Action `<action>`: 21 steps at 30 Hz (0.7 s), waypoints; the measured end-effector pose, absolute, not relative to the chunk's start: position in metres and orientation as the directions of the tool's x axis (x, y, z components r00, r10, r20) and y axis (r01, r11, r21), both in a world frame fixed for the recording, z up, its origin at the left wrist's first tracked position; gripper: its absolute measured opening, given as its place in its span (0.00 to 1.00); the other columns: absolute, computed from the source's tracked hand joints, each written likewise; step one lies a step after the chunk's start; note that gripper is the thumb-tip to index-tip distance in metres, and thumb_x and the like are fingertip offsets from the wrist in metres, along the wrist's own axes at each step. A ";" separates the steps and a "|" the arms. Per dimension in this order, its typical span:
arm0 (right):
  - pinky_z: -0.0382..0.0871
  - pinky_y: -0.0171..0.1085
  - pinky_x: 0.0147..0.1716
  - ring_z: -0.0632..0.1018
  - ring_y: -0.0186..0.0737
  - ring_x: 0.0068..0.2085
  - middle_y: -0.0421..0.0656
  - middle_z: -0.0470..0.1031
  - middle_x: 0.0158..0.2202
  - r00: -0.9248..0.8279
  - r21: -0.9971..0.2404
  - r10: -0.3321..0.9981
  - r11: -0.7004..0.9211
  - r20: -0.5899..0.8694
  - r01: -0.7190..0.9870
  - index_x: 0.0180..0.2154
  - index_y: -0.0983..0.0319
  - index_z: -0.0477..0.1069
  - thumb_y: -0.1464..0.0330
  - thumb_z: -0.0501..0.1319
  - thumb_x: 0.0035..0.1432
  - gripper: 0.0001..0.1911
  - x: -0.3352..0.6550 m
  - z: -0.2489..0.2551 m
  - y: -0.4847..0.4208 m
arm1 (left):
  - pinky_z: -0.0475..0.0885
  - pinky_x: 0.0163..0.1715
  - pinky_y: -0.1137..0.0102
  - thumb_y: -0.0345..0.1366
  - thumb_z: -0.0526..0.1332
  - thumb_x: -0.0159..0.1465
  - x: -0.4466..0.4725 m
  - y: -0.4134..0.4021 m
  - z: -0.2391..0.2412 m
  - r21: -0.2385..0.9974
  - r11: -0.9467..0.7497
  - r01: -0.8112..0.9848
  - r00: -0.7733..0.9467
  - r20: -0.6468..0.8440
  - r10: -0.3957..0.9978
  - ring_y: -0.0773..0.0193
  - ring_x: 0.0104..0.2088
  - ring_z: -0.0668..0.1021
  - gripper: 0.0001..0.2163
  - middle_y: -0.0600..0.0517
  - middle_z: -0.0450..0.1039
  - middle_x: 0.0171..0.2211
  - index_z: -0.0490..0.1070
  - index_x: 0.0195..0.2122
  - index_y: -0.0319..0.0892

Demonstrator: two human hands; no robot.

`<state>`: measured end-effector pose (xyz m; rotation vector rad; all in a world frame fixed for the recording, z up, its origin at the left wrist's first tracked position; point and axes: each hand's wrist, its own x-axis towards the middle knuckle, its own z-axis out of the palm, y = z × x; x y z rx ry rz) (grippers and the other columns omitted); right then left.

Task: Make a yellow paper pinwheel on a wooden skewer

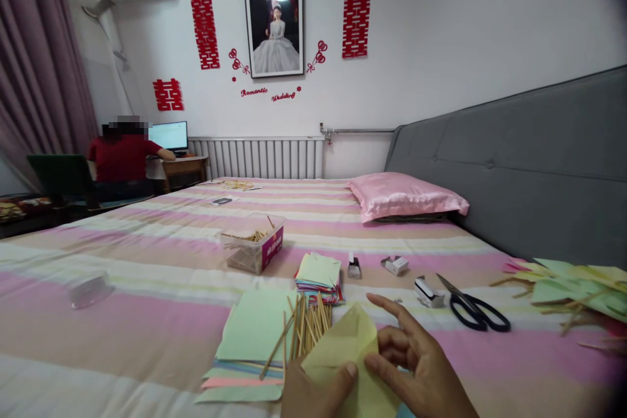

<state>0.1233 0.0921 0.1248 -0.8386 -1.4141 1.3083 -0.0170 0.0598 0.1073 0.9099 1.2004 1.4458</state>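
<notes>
A folded pale yellow-green paper (350,349) sits low in the middle of the head view. My left hand (313,392) pinches its lower left edge under the thumb. My right hand (416,366) rests against its right side, thumb on the sheet and fingers partly spread. Just behind the paper lie several thin wooden sticks (306,330) on a light green sheet (255,326). A stack of coloured paper squares (319,277) stands a little farther back on the striped bed (147,313).
Black scissors (475,310), a stapler (428,292) and small clips lie to the right. A clear box of sticks (255,245) stands behind. Folded paper pieces (573,287) pile at the far right. A pink pillow (404,196) lies by the grey headboard. A person (122,157) sits at a far desk.
</notes>
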 end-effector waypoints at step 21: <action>0.65 0.34 0.26 0.71 0.36 0.24 0.36 0.70 0.19 -0.114 -0.961 0.955 0.271 0.275 -0.049 0.46 0.61 0.62 0.59 0.61 0.48 0.24 0.126 0.123 0.094 | 0.73 0.29 0.61 0.46 0.69 0.38 -0.023 0.064 0.088 0.990 0.031 -0.137 -0.202 -0.058 0.978 0.46 0.29 0.79 0.23 0.36 0.79 0.28 0.76 0.29 0.31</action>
